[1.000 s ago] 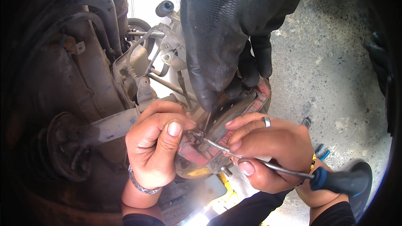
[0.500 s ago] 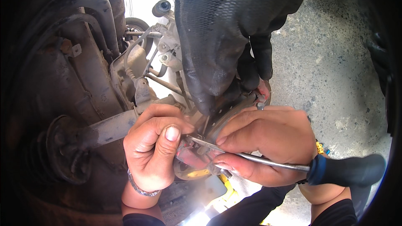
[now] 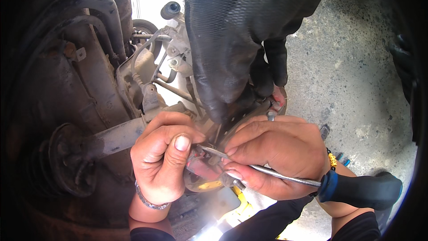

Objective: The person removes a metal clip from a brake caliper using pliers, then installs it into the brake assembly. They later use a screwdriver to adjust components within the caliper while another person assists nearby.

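Observation:
My right hand (image 3: 278,158) grips a screwdriver (image 3: 363,189) by its metal shaft, with the black and blue handle sticking out to the right. The shaft slants up to the left, and its tip end lies beside the fingers of my left hand. My left hand (image 3: 162,154) is closed at the wheel-end assembly, thumb pressed against curled fingers; what it holds is hidden. Between my hands sits a red part (image 3: 203,167) of that assembly. Another person's black-gloved hand (image 3: 236,49) reaches down from above onto the same assembly, its fingertips close to my fingers.
A strut (image 3: 116,138) runs left into the dark wheel well. Beyond it are suspension arms and a hose (image 3: 140,60). Speckled floor (image 3: 343,76) spreads at the right. A yellow object (image 3: 243,203) and a bright light (image 3: 209,232) show below my hands.
My right hand and the screwdriver have shifted slightly left, the handle dipping a little. My left hand and the gloved hand have barely moved.

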Action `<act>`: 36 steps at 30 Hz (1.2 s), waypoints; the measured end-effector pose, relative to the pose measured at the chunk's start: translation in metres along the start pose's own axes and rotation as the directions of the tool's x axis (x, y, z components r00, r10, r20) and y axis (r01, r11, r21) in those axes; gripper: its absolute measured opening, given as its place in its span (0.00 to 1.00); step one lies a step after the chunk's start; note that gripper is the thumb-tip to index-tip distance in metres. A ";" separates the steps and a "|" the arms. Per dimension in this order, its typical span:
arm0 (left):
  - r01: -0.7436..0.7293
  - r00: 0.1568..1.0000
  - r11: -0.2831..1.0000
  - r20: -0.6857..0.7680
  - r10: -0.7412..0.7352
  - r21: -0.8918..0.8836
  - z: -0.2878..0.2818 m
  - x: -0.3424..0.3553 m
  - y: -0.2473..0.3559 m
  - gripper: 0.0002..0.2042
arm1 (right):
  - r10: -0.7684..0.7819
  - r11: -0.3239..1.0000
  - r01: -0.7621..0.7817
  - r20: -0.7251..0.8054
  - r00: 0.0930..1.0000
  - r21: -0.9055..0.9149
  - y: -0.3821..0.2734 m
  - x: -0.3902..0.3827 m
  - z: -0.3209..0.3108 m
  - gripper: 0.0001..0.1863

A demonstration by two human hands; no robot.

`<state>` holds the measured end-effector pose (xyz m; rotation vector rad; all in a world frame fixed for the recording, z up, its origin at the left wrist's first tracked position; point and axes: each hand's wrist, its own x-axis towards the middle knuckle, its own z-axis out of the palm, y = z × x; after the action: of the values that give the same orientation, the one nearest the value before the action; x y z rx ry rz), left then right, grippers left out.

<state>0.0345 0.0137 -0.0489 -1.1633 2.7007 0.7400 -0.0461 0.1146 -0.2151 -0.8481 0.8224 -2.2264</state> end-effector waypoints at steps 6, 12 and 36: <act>-0.085 0.996 0.996 0.030 0.085 -0.023 -0.005 0.001 -0.008 0.12 | -0.013 1.000 0.012 0.012 1.000 0.019 0.004 0.003 -0.001 0.09; -0.006 1.000 1.000 -0.005 0.006 -0.006 0.000 -0.002 0.000 0.17 | -0.012 0.998 0.013 -0.012 1.000 0.054 0.004 0.001 -0.001 0.08; -0.074 0.997 0.997 0.035 0.075 -0.020 -0.005 0.001 -0.007 0.12 | 0.016 1.000 -0.016 0.062 0.998 0.003 0.005 0.003 -0.007 0.07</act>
<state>0.0388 0.0069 -0.0477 -1.0482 2.7268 0.7892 -0.0514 0.1113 -0.2215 -0.9015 0.7934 -2.1761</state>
